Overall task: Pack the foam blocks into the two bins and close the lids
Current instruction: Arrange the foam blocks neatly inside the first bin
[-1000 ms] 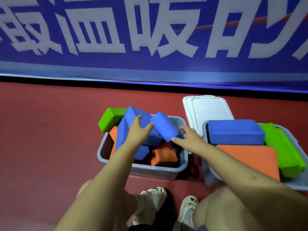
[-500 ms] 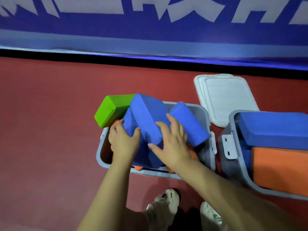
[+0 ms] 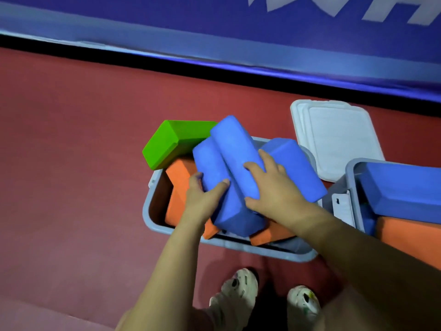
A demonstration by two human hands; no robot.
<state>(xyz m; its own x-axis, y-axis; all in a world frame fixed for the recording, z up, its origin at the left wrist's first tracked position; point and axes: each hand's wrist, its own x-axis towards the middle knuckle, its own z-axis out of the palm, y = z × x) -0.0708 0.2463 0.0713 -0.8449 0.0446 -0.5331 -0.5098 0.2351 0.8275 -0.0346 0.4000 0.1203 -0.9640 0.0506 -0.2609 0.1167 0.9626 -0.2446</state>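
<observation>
Crouching over the left bin (image 3: pixel 152 220), a person clasps a tilted blue foam block (image 3: pixel 229 168) between both hands: left hand (image 3: pixel 202 199) wrapped round its lower edge, right hand (image 3: pixel 272 187) spread flat on top. Green (image 3: pixel 171 142) and orange blocks (image 3: pixel 179 187) crowd the bin; white lids (image 3: pixel 338 137) lie behind, beside the second bin (image 3: pixel 353 170).

Two bins (image 3: pixel 152 218) (image 3: pixel 353 177), stacked white lids (image 3: pixel 338 139), two shoes (image 3: pixel 241 283) (image 3: pixel 304 299).

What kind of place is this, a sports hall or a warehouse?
Probably a sports hall or gym, though I cannot be sure. The red floor looks like sports flooring, a long blue banner with large white characters runs along its edge, and the foam blocks resemble yoga blocks.
</observation>
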